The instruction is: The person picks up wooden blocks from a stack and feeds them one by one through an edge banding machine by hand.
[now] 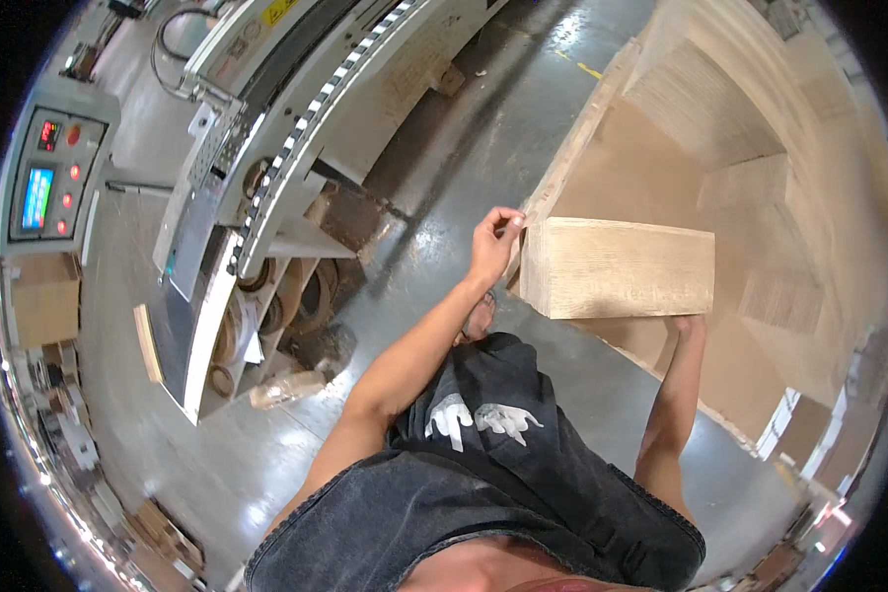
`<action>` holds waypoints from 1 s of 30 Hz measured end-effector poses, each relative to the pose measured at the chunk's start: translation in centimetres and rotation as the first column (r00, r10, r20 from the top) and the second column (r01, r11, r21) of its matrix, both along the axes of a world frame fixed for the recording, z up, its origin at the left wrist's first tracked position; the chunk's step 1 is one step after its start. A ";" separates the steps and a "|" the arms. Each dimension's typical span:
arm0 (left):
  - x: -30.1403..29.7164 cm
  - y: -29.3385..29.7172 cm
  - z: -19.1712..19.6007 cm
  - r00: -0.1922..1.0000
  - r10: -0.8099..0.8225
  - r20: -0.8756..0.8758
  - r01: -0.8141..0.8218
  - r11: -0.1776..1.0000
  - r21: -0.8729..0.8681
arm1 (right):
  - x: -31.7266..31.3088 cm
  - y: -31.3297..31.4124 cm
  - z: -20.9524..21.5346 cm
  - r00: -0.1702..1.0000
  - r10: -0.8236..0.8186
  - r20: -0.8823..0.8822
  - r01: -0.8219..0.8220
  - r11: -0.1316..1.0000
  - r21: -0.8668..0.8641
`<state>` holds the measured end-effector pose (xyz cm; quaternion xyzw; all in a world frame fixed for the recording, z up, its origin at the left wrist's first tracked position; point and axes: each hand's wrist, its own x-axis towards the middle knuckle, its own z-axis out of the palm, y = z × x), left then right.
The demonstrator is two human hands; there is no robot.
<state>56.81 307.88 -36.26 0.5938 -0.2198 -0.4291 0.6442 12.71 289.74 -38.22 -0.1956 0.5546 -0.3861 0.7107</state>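
A light wood-grain block (627, 266), with what look like board edges layered at its left end, sits at the near edge of a brown work surface. My right hand (691, 324) grips it from its near right side, with most of the fingers hidden beneath. My left hand (498, 242) is beside its upper left corner, fingers curled in toward the thumb. Whether anything thin is between those fingertips, I cannot make out.
Stacks of similar boards (705, 109) stand on the brown surface (622, 173) at right. At left is a long machine with a toothed conveyor track (316, 123) and a control panel (54, 178). Rolls (286, 296) fill the shelf below. A narrow wood strip (147, 343) lies at its near end.
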 end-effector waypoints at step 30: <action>7.2 11.4 5.2 0.956 0.066 -0.285 0.071 0.892 0.446 | 21.2 14.2 10.5 0.936 0.315 0.155 -0.315 0.949 -0.025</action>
